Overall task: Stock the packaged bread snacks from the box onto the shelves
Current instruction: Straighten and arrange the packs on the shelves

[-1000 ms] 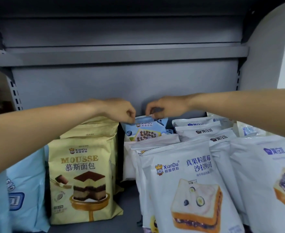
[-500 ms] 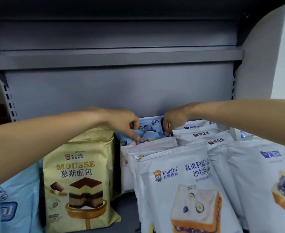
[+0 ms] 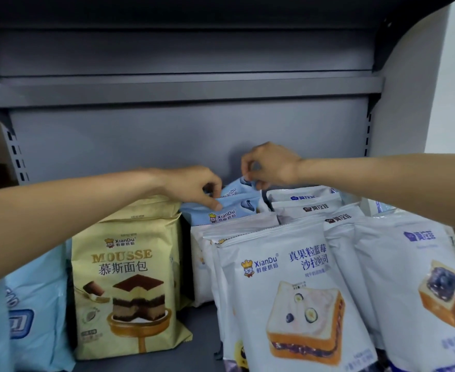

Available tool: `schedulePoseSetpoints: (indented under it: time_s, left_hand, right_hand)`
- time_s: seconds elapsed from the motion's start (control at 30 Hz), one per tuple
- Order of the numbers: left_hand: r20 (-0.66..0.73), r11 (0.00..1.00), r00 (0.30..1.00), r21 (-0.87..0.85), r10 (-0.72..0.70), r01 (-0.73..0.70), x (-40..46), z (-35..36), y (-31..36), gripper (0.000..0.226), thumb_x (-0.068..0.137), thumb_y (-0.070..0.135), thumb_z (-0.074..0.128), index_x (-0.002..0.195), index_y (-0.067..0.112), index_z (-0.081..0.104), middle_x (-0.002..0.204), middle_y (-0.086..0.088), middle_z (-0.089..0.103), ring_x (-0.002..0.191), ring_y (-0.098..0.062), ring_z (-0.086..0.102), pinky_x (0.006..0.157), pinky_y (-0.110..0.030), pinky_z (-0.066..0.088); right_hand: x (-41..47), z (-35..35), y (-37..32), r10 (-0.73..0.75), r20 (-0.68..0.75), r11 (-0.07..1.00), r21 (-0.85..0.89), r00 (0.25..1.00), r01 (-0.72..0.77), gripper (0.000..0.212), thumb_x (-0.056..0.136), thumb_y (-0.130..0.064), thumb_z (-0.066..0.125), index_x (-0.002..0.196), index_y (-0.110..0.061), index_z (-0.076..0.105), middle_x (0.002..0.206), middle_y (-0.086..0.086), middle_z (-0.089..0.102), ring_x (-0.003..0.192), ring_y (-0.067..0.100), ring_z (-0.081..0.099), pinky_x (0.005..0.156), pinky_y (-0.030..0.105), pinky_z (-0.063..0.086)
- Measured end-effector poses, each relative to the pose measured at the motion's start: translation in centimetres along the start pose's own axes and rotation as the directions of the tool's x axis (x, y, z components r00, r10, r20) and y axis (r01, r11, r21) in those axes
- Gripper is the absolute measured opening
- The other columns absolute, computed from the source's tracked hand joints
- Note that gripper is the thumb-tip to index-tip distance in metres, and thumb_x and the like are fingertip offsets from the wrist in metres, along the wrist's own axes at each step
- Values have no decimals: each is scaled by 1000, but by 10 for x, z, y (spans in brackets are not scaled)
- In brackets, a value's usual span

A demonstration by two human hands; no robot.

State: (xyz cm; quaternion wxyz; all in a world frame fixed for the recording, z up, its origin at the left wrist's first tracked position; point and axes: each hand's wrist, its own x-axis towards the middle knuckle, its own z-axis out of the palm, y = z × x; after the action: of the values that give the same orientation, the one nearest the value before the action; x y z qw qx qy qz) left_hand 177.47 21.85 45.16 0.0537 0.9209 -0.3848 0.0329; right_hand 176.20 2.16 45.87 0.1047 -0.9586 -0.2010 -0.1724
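Note:
A light-blue snack bag (image 3: pixel 231 208) stands at the back of the grey shelf (image 3: pixel 199 326), behind a row of white blueberry-toast bags (image 3: pixel 288 288). My left hand (image 3: pixel 194 187) pinches the blue bag's top left edge. My right hand (image 3: pixel 270 165) pinches its raised top right corner. A yellow mousse bread bag (image 3: pixel 125 275) stands upright just left of the blue bag. The box is not in view.
More white bags (image 3: pixel 419 285) fill the shelf's right side, and pale-blue bags (image 3: pixel 33 315) lean at the far left. An upper shelf (image 3: pixel 183 88) spans overhead. The grey back panel (image 3: pixel 140 135) rises behind the bags.
The blue bag sank lower behind the white bags. My right hand then rose, lifting the bag's top right corner, while my left hand stayed on its left edge.

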Motion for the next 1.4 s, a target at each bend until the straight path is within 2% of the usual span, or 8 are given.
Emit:
schedulePoseSetpoints:
  time_s: [0.17,0.4,0.57,0.7,0.83,1.03,1.1,1.4]
  left_hand:
    - [-44,997,999,-79,-1,-2,1,3,0,26,81,20,75,69,22,52,63,7,51,60,-8,42,61,-26,33]
    - [84,1000,996,-26,1,1,2,-7,8,16,80,23,76,78,22,59,60,7,43,53,-2,36,54,-19,27]
    - [-240,971,971,230,-12,69,1,-7,7,12,75,27,79,83,21,73,76,9,67,68,-4,57,59,-15,33]
    - [-291,930,956,359,37,74,-7,16,3,10,83,32,68,91,27,67,104,5,62,100,-19,57,80,-30,43]
    - [-87,943,991,311,-100,122,-8,4,10,28,79,36,69,106,28,62,111,2,58,105,-19,53,86,-32,44]
    - [185,920,956,363,-230,151,-8,-8,15,66,67,35,82,122,26,47,113,3,44,104,-15,47,82,-26,41]
    - [139,898,965,416,-221,146,-5,-2,16,63,68,34,82,119,23,47,110,2,44,104,-18,48,76,-27,39]
    - [-159,807,986,576,-45,130,-7,19,18,45,79,55,61,109,26,45,109,-2,49,101,-25,53,68,-29,31]
  right_hand:
    - [-9,7,-2,-10,49,981,193,999,0,5,90,-4,60,86,-8,60,95,17,68,78,26,66,75,33,56]
    - [-18,15,15,51,106,945,316,993,-82,24,90,-3,58,71,-16,53,91,8,64,54,5,59,52,7,45]
    - [-16,9,13,66,91,886,452,994,-100,15,90,-6,58,77,-12,56,91,10,65,82,26,64,80,31,57]
    - [-20,6,14,-38,193,995,95,980,19,35,79,-44,71,96,-20,52,91,-2,62,74,11,57,71,26,45]
    - [-25,12,11,-142,193,990,42,971,137,45,76,-39,76,98,-24,40,97,-2,53,71,11,47,61,26,37]
    - [-20,15,7,-47,239,985,-151,970,85,33,81,-45,68,75,-13,61,87,4,56,83,25,52,71,32,41]
    - [-20,17,4,-45,237,987,-141,971,81,34,84,-39,68,68,-10,59,74,7,54,78,31,48,66,31,35]
    - [-24,-7,3,-226,227,879,-373,947,299,26,87,-18,62,71,-18,42,98,13,59,88,27,51,73,33,36]
